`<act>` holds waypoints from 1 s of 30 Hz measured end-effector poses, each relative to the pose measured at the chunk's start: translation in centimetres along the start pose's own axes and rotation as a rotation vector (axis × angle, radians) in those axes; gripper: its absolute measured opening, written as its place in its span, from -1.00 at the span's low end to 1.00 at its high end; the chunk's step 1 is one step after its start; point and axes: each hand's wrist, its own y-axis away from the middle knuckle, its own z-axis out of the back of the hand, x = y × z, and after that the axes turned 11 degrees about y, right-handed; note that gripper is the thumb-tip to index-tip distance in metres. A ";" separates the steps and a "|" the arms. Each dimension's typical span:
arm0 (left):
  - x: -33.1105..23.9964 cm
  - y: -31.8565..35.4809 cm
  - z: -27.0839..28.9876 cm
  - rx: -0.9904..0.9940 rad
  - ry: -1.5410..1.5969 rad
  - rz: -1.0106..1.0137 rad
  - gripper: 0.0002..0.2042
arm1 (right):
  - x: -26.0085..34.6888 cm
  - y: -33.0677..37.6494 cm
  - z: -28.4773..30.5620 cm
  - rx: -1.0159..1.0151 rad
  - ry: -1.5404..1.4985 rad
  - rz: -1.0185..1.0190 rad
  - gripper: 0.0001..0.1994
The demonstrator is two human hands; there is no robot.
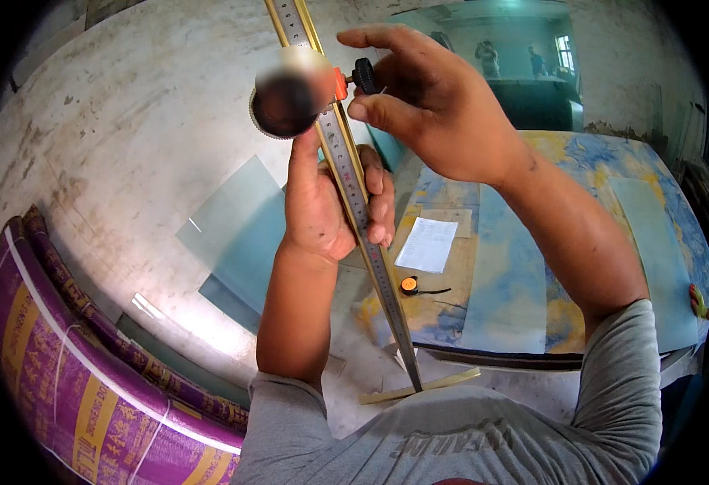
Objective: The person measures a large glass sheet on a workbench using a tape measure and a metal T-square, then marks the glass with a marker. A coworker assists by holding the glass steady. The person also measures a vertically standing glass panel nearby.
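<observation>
Tabletop, blue and yellow, near ruler; greenish glass beyond

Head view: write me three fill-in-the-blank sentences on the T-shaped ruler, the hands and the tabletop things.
1. The person's ____ hand holds the T-shaped ruler.
2. Beside the fingers of the right hand is a ____ knob.
3. On the table, a tape measure lies near a ____ paper sheet.

Missing words: left; black; white.

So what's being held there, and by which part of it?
The left hand grips the long metal ruler partway along, below the orange fitting. The right hand is open at the black knob; whether it touches cannot be told.
</observation>
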 end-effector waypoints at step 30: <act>4.9 -0.4 -3.6 0.014 0.029 -0.027 -0.26 | -0.3 3.7 4.8 0.034 -0.081 0.144 -0.74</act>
